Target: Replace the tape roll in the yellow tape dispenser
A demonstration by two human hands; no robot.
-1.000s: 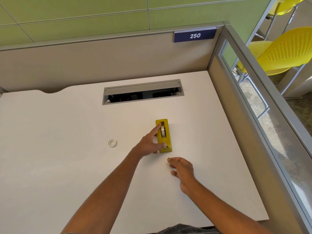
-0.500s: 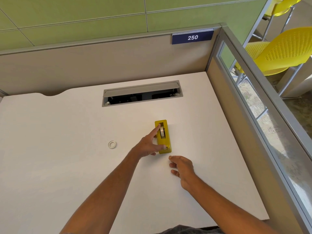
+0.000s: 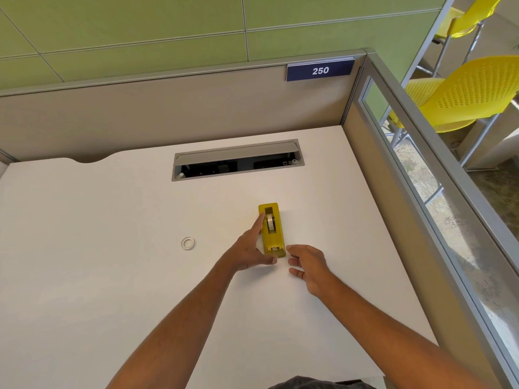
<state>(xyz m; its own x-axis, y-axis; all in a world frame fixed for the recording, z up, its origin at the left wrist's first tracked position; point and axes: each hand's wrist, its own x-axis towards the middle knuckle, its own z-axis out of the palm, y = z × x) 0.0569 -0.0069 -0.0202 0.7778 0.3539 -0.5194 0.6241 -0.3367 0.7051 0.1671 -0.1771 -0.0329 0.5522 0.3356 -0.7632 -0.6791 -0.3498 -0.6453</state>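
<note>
Dispenser (image 3: 271, 230) flat on worktop (image 3: 112, 276), my left hand (image 3: 250, 252) grasping its side, right hand (image 3: 307, 263) released, fingertips (image 3: 290, 249) touching its near end, empty core (image 3: 187, 243) well left.

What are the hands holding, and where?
The left hand braces the dispenser by its left side and near end. The right hand holds nothing.

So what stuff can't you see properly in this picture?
Head view:
- Near end of the yellow tape dispenser: partly covered by the left hand.
- Tape roll inside it: too small to tell how much tape remains.
- Inside of the desk's cable slot: dark, half hidden by its flap.
- Small white ring: too small to identify.
</note>
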